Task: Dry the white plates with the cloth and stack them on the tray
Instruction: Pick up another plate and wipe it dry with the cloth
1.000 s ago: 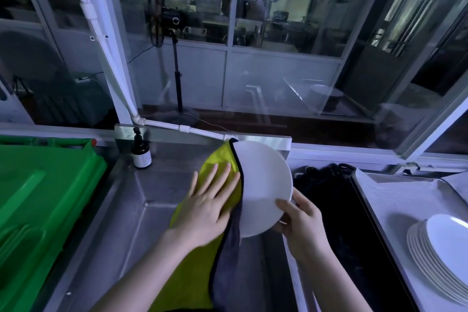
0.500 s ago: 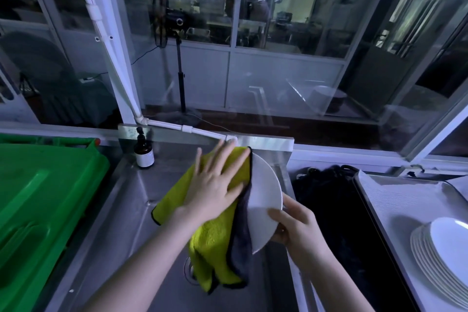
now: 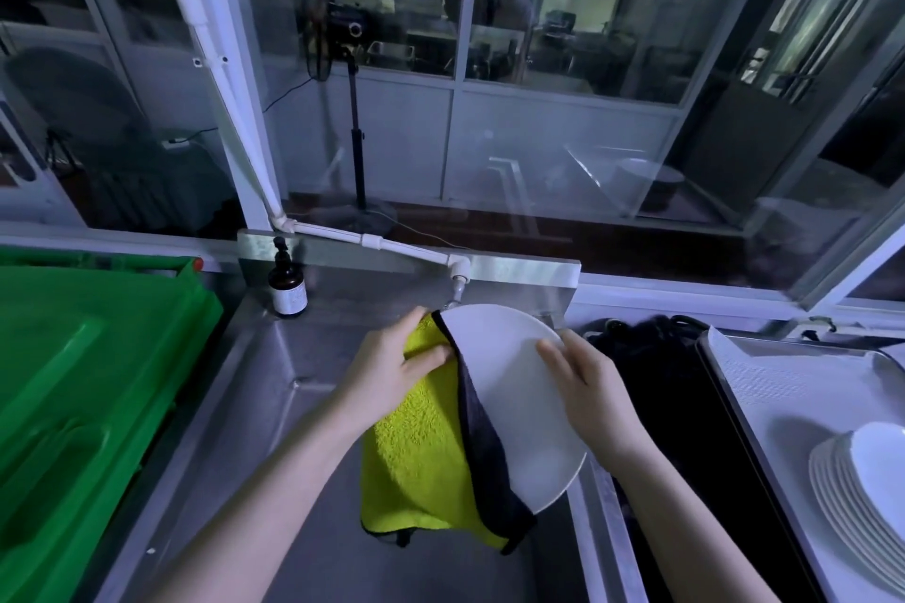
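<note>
Grip of the left hand [image 3: 392,370] pinches the yellow cloth [image 3: 421,455] over the white plate [image 3: 509,397] at frame centre; the right hand [image 3: 585,389] clasps its right rim.

A steel bench [image 3: 303,406] fills the middle, its surface sunk like a shallow basin with creased corners and a raised back edge. A brown pump bottle [image 3: 288,286] stands upright in the back left corner, touching nothing else. A big green crate [image 3: 73,382] sits against the bench's left side. To the right, past a dark heap [image 3: 651,357] too dim to make out, lies a pale tray [image 3: 764,387], and a stack of white plates [image 3: 862,495] rests on its near right part
</note>
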{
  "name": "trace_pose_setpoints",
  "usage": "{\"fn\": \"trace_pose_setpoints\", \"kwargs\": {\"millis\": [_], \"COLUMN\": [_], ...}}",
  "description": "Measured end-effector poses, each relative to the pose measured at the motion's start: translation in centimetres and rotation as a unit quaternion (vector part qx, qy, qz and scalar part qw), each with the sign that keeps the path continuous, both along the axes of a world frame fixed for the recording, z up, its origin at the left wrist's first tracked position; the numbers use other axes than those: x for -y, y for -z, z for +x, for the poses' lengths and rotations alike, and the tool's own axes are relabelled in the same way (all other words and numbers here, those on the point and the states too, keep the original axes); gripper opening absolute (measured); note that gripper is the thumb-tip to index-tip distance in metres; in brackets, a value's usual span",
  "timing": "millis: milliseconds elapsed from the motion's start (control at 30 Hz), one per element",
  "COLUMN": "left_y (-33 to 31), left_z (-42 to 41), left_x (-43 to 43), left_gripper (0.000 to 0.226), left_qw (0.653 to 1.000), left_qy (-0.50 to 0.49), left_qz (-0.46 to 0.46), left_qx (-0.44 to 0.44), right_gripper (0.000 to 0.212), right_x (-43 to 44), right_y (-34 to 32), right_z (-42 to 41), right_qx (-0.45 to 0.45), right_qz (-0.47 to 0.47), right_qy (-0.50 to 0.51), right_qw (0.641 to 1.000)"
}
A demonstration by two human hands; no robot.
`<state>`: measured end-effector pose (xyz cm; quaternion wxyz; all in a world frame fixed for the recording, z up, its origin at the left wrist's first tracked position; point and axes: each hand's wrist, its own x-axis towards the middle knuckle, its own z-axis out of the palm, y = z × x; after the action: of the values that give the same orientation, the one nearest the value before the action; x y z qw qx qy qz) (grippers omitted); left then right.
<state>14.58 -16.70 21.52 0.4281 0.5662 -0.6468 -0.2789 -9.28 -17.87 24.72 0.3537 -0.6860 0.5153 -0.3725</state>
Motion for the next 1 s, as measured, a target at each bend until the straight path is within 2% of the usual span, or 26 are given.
{"fn": "trace_pose_setpoints", "kwargs": {"millis": [67, 200, 267, 333, 433, 533, 567, 667, 767, 800, 867, 933, 1000], "left_y": [-1.2, -1.9, -1.5, -0.9, 0.2, -0.1, -0.6, -2.1, -2.5, -2.2, -1.2, -0.6, -0.6], "left_z": [0.1, -0.3, -0.2, 0.2, 0.3, 0.6, 0.8, 0.5, -0.7, -0.9, -0.7, -0.5, -0.4], "left_x": [-0.2, 0.6, 1.0, 0.4, -0.9, -0.8, -0.6, 0.0, -0.1, -0.3, -0.7, -1.4, -1.8], "left_gripper": [0.068, 0.046, 0.05, 0.058, 0.078, 0.081, 0.073, 0.032, 0.028, 0.033, 0.05, 0.068, 0.074], "left_qw": [0.998, 0.994, 0.995, 0.999, 0.991, 0.99, 0.993, 0.999, 0.999, 0.999, 0.999, 0.992, 0.989], "left_qy": [0.055, 0.087, 0.073, 0.031, -0.07, -0.092, -0.088, -0.027, 0.044, 0.041, -0.016, -0.066, -0.083], "left_qz": [0.028, 0.045, 0.041, 0.014, -0.001, 0.003, 0.003, -0.019, -0.005, -0.015, -0.031, -0.028, -0.017], "left_qx": [0.008, 0.049, 0.044, -0.011, -0.115, -0.106, -0.085, -0.006, 0.027, 0.013, -0.042, -0.103, -0.119], "right_gripper": [0.039, 0.034, 0.031, 0.027, 0.034, 0.034, 0.035, 0.037, 0.035, 0.034, 0.025, 0.031, 0.03], "right_x": [0.1, 0.0, 0.2, 0.5, 0.2, -0.1, -0.1, 0.2, 0.0, 0.0, 0.1, -0.1, -0.5], "right_y": [0.0, -0.7, -1.1, -1.2, -0.6, -0.2, -0.2, -1.2, -2.3, -2.4, -2.1, -1.4, -0.9], "right_z": [0.3, 2.1, 2.2, 1.5, 0.9, 1.0, 0.9, 1.3, 2.1, 2.0, 1.2, 0.7, 0.8], "right_qx": [-0.025, -0.117, -0.13, -0.086, 0.053, 0.088, 0.074, -0.017, -0.14, -0.137, -0.069, 0.013, 0.06], "right_qz": [-0.009, -0.069, -0.084, -0.065, -0.022, 0.002, -0.003, -0.03, -0.063, -0.066, -0.054, -0.036, -0.016], "right_qy": [-0.022, -0.103, -0.104, -0.061, 0.047, 0.066, 0.049, -0.023, -0.096, -0.096, -0.053, 0.01, 0.045], "right_qw": [0.999, 0.985, 0.982, 0.992, 0.997, 0.994, 0.996, 0.999, 0.984, 0.984, 0.995, 0.999, 0.997]}}
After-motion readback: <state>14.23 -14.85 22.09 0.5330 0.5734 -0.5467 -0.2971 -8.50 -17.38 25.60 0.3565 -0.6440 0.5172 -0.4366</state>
